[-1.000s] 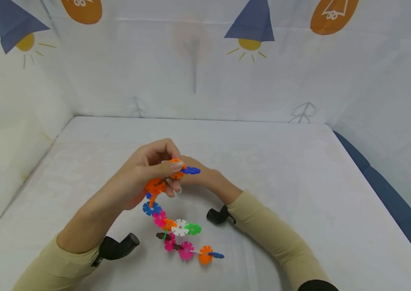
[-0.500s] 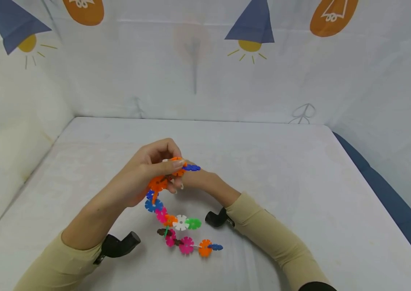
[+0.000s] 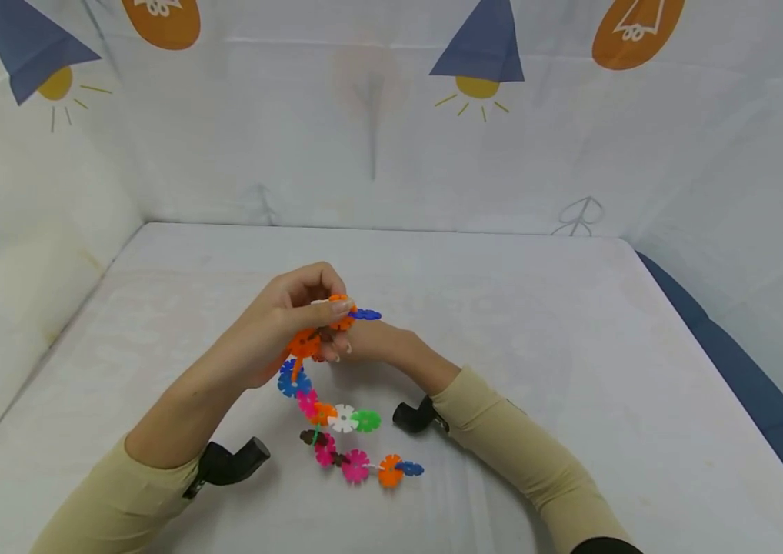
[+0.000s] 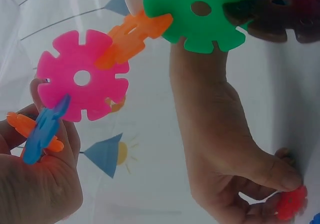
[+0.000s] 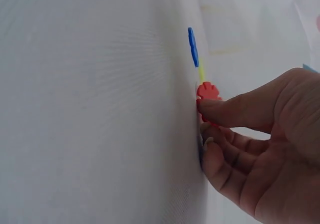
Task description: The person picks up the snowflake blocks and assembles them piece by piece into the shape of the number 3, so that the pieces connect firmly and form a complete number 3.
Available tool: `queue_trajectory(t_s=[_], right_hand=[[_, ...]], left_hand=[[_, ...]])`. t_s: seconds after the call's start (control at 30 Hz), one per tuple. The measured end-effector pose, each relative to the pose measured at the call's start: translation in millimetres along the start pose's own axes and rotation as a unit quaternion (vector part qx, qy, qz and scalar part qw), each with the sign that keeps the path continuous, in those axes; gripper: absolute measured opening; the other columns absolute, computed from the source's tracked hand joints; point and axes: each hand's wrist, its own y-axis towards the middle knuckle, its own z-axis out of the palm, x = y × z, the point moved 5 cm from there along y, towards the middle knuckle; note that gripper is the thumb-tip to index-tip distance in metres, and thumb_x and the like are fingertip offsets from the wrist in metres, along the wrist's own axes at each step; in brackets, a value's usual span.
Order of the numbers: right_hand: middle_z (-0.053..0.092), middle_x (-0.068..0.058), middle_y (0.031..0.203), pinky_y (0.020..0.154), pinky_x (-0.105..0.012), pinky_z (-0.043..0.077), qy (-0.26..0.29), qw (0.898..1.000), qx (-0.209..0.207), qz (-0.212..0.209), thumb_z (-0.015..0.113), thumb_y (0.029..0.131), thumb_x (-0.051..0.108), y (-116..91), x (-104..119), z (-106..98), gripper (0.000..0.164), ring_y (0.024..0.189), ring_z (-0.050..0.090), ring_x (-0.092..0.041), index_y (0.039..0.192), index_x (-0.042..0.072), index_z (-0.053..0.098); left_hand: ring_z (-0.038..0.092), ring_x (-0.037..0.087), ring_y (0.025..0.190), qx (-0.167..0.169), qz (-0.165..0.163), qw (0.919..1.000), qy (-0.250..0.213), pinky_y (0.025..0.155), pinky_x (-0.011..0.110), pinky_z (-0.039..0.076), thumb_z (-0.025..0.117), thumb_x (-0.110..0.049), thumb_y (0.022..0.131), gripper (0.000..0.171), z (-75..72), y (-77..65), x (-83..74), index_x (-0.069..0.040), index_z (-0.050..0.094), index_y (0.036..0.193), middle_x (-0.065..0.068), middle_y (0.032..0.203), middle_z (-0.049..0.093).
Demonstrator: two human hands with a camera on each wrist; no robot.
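Note:
My left hand (image 3: 288, 315) holds up a chain of colourful notched plastic discs, pinching an orange disc (image 3: 304, 342) end between thumb and fingers. Below the hand hang a blue disc (image 3: 294, 380), a white disc (image 3: 344, 418), a green disc (image 3: 367, 421) and several others. Close up in the left wrist view are a pink disc (image 4: 57, 84) and another green disc (image 4: 220, 27), linked edge to edge. Partly hidden behind the left hand, my right hand (image 3: 374, 340) pinches a red disc (image 5: 208, 91) low at the table. A yellow piece (image 5: 201, 74) and a blue disc (image 5: 193, 48) join onto the red one.
A white cloth covers the table (image 3: 537, 308). Behind it hangs a white fabric wall (image 3: 294, 123) printed with lamps. Black wrist cameras (image 3: 232, 462) jut from both sleeves. Dark blue material (image 3: 731, 354) lies beyond the right table edge.
My left hand has risen slightly, and the upper part of the hanging chain has come up with it. The right hand has stayed almost in place.

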Motion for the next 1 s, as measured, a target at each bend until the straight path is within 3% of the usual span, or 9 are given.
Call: queue_trajectory(t_s=[0.2, 0.37, 0.53, 0.63, 0.83, 0.9, 1.0], right_hand=[[0.035, 0.004, 0.067, 0.06, -0.015, 0.026, -0.004, 1.0, -0.02, 0.005, 0.048, 0.092, 0.002, 1.8, -2.8, -2.9, 0.024, 0.058, 0.031, -0.005, 0.074, 0.015, 0.039], [0.042, 0.004, 0.069, 0.061, -0.018, 0.03, 0.011, 0.999, -0.038, 0.034, 0.049, 0.098, 0.011, 0.4, -8.2, -8.2, 0.024, 0.061, 0.036, -0.008, 0.074, 0.015, 0.047], [0.056, 0.002, 0.076, 0.062, -0.02, 0.041, 0.078, 0.99, -0.066, 0.093, 0.055, 0.096, 0.018, -15.2, -18.8, -20.3, 0.006, 0.066, 0.052, -0.013, 0.092, 0.015, 0.059], [0.061, -0.004, 0.076, 0.063, -0.028, 0.053, 0.124, 0.983, -0.084, 0.109, 0.059, 0.093, 0.014, -24.7, -19.4, -30.4, 0.006, 0.065, 0.06, -0.025, 0.097, 0.01, 0.062], [0.066, -0.011, 0.078, 0.069, -0.05, 0.059, 0.161, 0.977, -0.124, 0.071, 0.06, 0.095, 0.01, -37.6, -10.6, -53.5, 0.007, 0.068, 0.065, -0.036, 0.099, 0.005, 0.061], [0.067, -0.012, 0.077, 0.068, -0.052, 0.058, 0.168, 0.974, -0.141, 0.052, 0.06, 0.095, 0.008, -41.8, -6.3, -62.2, 0.007, 0.066, 0.064, -0.038, 0.101, 0.005, 0.062], [0.066, -0.012, 0.076, 0.063, -0.045, 0.058, 0.19, 0.967, -0.168, 0.029, 0.061, 0.095, 0.007, -49.9, 0.5, -74.6, 0.007, 0.064, 0.061, -0.039, 0.101, 0.004, 0.063]], left_hand=[[0.065, 0.021, 0.063, -0.016, 0.003, 0.9999, 0.0, 0.059, 0.034, 0.057, 0.057, -0.016, 0.1, 0.012, -3.6, 0.8, 1.5, -0.005, 0.053, 0.097, 0.008, 0.073, 0.062], [0.065, 0.021, 0.064, -0.029, 0.012, 0.9994, -0.013, 0.062, 0.034, 0.058, 0.057, -0.017, 0.1, 0.013, -8.0, 1.8, 2.2, -0.005, 0.053, 0.097, 0.008, 0.074, 0.063], [0.064, 0.02, 0.069, -0.048, 0.005, 0.9984, -0.028, 0.064, 0.033, 0.059, 0.057, -0.018, 0.101, 0.012, -12.1, 3.2, 3.1, -0.007, 0.053, 0.097, 0.006, 0.081, 0.061], [0.064, 0.019, 0.071, -0.063, -0.001, 0.9975, -0.031, 0.065, 0.031, 0.06, 0.056, -0.018, 0.101, 0.012, -14.3, 4.1, 3.5, -0.007, 0.053, 0.098, 0.005, 0.085, 0.058], [0.066, 0.016, 0.07, -0.095, -0.002, 0.9946, -0.043, 0.066, 0.029, 0.06, 0.058, -0.02, 0.1, 0.014, -17.5, 4.4, 2.4, -0.007, 0.052, 0.099, 0.005, 0.087, 0.057], [0.066, 0.015, 0.069, -0.103, 0.0, 0.9937, -0.046, 0.066, 0.029, 0.06, 0.059, -0.021, 0.1, 0.014, -18.4, 4.6, 1.8, -0.008, 0.052, 0.099, 0.005, 0.087, 0.057], [0.067, 0.015, 0.069, -0.108, -0.003, 0.9924, -0.058, 0.066, 0.028, 0.061, 0.059, -0.02, 0.099, 0.014, -19.9, 5.4, 1.3, -0.008, 0.053, 0.098, 0.004, 0.087, 0.058]])
